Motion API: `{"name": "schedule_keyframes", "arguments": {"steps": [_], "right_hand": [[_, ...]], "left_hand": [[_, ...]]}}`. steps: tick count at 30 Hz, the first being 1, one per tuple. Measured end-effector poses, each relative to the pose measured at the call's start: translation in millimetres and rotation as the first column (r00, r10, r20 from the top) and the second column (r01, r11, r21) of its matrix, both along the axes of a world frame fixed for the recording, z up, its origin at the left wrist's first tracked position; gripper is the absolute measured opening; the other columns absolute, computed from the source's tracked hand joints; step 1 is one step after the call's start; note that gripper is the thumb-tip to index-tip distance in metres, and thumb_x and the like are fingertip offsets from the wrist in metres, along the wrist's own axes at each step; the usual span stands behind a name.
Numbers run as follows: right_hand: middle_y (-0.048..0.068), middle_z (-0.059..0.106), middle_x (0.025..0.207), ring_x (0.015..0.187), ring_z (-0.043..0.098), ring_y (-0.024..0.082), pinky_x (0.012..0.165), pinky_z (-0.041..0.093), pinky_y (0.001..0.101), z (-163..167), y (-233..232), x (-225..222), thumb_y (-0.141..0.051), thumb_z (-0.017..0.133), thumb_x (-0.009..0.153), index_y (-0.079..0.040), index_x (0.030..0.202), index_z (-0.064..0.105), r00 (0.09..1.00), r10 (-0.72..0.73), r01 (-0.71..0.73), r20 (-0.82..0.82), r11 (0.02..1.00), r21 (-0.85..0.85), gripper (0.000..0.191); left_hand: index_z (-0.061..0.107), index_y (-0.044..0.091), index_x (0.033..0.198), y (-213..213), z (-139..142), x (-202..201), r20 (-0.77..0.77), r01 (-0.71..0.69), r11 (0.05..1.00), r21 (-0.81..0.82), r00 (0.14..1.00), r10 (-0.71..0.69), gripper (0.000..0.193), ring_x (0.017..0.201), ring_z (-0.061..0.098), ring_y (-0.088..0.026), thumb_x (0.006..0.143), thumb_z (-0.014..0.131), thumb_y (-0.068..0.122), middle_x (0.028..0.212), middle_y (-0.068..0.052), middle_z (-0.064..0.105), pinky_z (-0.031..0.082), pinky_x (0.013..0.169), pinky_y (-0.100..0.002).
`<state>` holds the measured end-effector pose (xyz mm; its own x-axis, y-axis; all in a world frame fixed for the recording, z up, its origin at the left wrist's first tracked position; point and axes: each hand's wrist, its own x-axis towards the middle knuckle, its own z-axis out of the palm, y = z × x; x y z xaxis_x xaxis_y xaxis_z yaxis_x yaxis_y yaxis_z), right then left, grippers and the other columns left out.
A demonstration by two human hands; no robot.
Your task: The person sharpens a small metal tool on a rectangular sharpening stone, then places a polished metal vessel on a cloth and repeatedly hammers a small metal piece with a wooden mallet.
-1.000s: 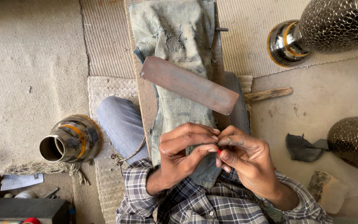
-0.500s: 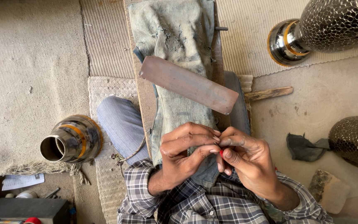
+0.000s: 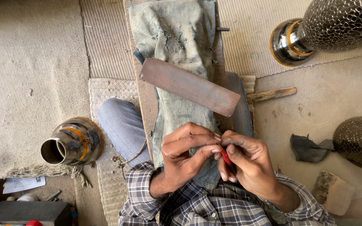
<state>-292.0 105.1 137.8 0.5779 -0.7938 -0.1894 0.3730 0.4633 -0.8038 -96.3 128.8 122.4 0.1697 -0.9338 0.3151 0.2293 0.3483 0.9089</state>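
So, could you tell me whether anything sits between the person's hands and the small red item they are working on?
Nothing visible does. The left hand and right hand meet fingertip to fingertip, and the small red item is already pinched between them. The flat metal strip lies beyond, apart from both hands.

Place: a metal craft workshop, work going on at floor level
Signs: hammered metal vases (image 3: 340,27) lying on woven mats (image 3: 105,46); a cloth-draped wooden plank (image 3: 177,54) carrying a flat metal bar (image 3: 189,86)

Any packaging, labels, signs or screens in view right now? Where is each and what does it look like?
Printed white paper sheet: flat on the floor at lower left, beside the shiny metal vase neck; rectangular, creased, with faint dark print.
Dark grey rectangular box: bottom-left corner, plain top, no visible label.
No signs or screens.
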Motion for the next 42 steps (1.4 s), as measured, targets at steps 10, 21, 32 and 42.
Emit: {"name": "schedule_keyframes", "arguments": {"steps": [10,21,32,42], "right_hand": [[0.019,0.066,0.098,0.061,0.068,0.020,0.042,0.045,0.0237,-8,3,-2,-0.007,0.049,0.111,0.004,0.127,0.065,0.999,-0.009,0.007,0.039,0.999,0.045,0.025],[0.018,0.067,0.095,0.060,0.067,0.018,0.042,0.043,0.0232,-13,2,-5,-0.009,0.051,0.111,0.004,0.124,0.066,0.999,0.011,-0.008,-0.051,0.999,0.052,0.024],[0.015,0.068,0.096,0.057,0.065,0.012,0.041,0.039,0.0212,-16,2,-16,-0.010,0.053,0.106,0.003,0.121,0.069,0.965,0.115,-0.136,-0.235,0.988,-0.077,0.026],[0.012,0.065,0.093,0.059,0.066,0.013,0.042,0.039,0.0217,-17,5,-17,-0.009,0.057,0.106,0.005,0.104,0.070,0.968,0.126,-0.153,-0.217,0.982,-0.112,0.019]], "left_hand": [[0.076,0.001,0.104,0,0,-3,-0.002,-0.026,1.000,0.008,1.000,0.026,0.013,0.089,0.073,-0.017,0.095,0.080,0.010,0.098,-0.010,0.072,0.061,0.072,-0.026],[0.075,0.001,0.103,-1,4,4,0.030,0.057,0.995,0.077,0.998,-0.059,0.013,0.095,0.072,-0.017,0.095,0.079,0.011,0.101,-0.010,0.071,0.061,0.083,-0.030],[0.073,0.003,0.099,-16,0,36,0.229,-0.084,0.984,-0.159,0.966,0.119,0.018,0.110,0.075,-0.022,0.107,0.066,0.017,0.103,-0.007,0.075,0.065,0.098,-0.038],[0.077,0.008,0.096,-7,16,26,0.381,0.191,0.975,-0.110,0.915,-0.136,0.020,0.122,0.070,-0.028,0.087,0.084,0.024,0.100,-0.004,0.072,0.061,0.106,-0.044]]}}
